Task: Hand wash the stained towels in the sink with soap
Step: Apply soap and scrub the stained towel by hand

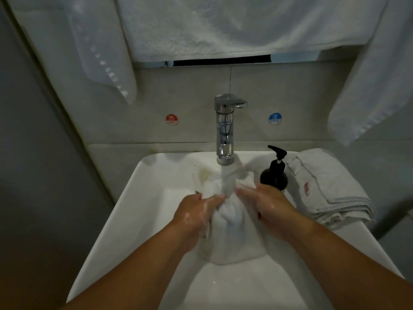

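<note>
Both hands hold one white towel over the sink. The left hand has its fingers curled tight into the bunched cloth on its side. The right hand closes on the opposite side, with its fingers laid over the gathered neck. Both hands are wet and soapy.

Below the grip, the rest of the towel hangs as a rounded bundle into the basin. Just beyond the grip, water from the chrome faucet falls onto the towel's upper folds. A black soap dispenser stands just past the right hand's fingertips. Further out on that side lies a folded towel with red stains. White hanging towels are draped well above the grip.
</note>
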{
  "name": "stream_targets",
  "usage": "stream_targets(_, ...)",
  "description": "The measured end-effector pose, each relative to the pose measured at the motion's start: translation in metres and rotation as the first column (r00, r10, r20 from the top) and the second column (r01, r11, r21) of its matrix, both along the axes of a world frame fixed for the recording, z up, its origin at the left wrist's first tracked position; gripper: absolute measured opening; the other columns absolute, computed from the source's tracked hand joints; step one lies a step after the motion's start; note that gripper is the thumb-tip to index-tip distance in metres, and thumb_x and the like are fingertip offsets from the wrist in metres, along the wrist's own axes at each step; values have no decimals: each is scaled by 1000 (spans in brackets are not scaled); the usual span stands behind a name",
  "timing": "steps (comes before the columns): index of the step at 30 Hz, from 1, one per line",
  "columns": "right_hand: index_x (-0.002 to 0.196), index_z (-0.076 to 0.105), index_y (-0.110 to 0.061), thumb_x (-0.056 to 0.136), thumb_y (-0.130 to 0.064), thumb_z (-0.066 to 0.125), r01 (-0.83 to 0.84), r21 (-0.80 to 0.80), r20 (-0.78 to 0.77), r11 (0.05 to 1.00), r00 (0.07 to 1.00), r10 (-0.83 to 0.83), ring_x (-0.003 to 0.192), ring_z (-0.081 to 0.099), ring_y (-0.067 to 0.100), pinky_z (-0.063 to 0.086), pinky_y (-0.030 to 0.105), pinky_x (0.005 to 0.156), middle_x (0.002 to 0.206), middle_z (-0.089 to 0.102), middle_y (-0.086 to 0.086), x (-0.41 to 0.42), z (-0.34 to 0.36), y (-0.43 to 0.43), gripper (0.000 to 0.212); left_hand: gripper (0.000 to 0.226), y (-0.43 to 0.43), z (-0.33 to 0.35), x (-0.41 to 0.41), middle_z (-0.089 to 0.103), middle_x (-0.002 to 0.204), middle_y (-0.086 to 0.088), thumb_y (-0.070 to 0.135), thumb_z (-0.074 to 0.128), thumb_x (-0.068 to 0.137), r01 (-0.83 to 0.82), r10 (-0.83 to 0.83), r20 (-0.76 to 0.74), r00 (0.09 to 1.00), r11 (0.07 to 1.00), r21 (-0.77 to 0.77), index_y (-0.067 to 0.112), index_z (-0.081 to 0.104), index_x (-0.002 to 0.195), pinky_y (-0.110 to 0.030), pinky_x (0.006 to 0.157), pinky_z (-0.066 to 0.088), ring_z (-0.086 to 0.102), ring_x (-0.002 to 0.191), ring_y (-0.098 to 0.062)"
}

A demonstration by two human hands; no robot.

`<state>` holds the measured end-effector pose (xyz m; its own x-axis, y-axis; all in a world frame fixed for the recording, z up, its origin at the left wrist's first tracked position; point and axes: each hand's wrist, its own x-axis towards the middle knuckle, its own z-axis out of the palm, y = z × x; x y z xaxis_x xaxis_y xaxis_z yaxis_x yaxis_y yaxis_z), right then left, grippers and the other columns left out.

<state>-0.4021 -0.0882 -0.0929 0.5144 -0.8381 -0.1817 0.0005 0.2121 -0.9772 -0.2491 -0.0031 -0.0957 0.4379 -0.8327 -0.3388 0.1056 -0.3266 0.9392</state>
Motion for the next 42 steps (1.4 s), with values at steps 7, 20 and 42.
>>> stream_targets(7, 116, 72, -16, 99, -25, 62, -124, -95, -40, 988, 992, 120, 102, 74, 21, 59, 39, 89, 109, 77, 5, 1, 3, 2, 21, 42, 2, 11, 6, 76, 101, -1, 55, 54, 97, -66, 102, 222, 970, 984, -166, 19, 74, 106, -44, 92, 56, 72, 97, -24)
stream_targets(20, 91, 54, -28, 102, -47, 45, 15, -775, -246, 632, 914, -323, 70, 63, 4, 50, 21, 64, 77, 64, -10, 34, 17, 47, 24, 58, -4, 6, -21, 72, 101, -4, 58, 25, 103, -99, 165, 512, 843, 983, -155, 20, 70, 104, -40, 90, 53, 67, 96, -24)
stream_targets(42, 93, 60, -19, 104, -47, 43, -80, -710, -379, 699, 880, -285, 80, 65, 17, 47, 31, 73, 87, 69, 0, 32, 14, 42, 34, 51, -2, 2, -20, 75, 100, -7, 47, 33, 108, -22, 73, 502, 862, 994, -106, 18, 74, 98, -43, 91, 54, 69, 96, -27)
